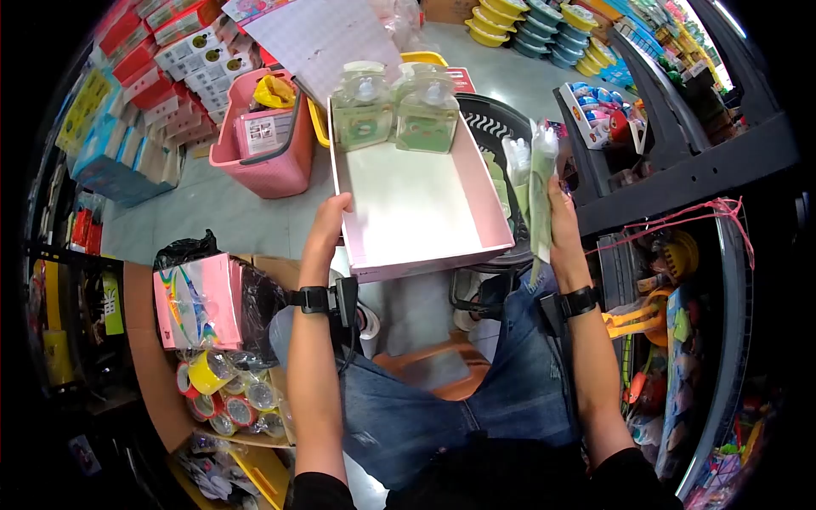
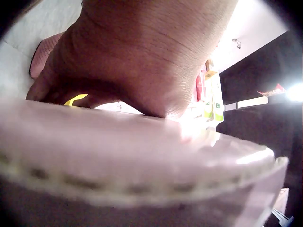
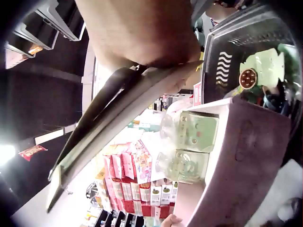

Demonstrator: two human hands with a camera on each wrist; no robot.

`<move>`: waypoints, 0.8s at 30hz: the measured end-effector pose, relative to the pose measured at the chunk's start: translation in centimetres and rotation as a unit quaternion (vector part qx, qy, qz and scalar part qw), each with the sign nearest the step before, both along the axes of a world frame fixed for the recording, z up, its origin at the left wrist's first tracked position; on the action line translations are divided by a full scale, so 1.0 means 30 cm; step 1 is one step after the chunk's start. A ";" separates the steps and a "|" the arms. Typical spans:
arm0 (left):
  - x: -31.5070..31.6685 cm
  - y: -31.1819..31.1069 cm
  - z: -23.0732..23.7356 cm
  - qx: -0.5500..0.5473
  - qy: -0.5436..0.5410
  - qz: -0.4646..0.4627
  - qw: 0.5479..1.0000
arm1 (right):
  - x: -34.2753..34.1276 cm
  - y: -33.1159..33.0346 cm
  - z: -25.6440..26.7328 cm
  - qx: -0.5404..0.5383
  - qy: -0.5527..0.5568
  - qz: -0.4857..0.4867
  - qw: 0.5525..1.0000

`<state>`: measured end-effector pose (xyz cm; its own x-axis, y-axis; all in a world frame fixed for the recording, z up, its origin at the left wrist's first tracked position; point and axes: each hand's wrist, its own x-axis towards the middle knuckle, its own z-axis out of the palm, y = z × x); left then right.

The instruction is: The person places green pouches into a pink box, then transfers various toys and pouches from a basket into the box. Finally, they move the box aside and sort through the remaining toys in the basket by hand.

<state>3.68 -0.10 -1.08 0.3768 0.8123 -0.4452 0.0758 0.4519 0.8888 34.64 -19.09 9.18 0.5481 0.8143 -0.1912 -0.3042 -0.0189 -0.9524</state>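
Green packs (image 1: 541,191); right fingers (image 1: 557,197) gripping.

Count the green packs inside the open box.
2 show their fronts at the far end of the box: the left pack and, beside it, the right pack. More may be hidden behind these, so I can't give a full total.

The head view looks forward and down over the lap (image 1: 450,408) into the pink box (image 1: 425,200). The left wrist view sits right against its wall; the right wrist view looks across it, sharing the black basket (image 1: 507,108) with the head view.
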 end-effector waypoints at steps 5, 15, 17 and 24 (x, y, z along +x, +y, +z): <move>-0.006 -0.007 0.020 0.025 0.025 -0.003 0.999 | -0.014 -0.006 -0.114 0.056 0.111 0.046 0.991; -0.002 -0.005 0.009 0.058 0.045 0.016 0.997 | 0.040 0.004 -0.205 0.100 0.265 0.111 0.953; 0.004 -0.024 0.028 0.023 0.025 0.011 0.999 | 0.053 0.012 -0.216 0.099 0.291 0.094 0.947; -0.019 0.020 -0.074 0.025 0.017 -0.003 1.000 | 0.065 0.008 -0.217 0.131 0.309 0.121 0.934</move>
<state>3.11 0.49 -3.29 0.3672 0.8315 -0.4169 0.1092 0.4066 0.9071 36.58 -18.85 2.67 0.1927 0.9632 -0.1876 -0.8150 0.0506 -0.5772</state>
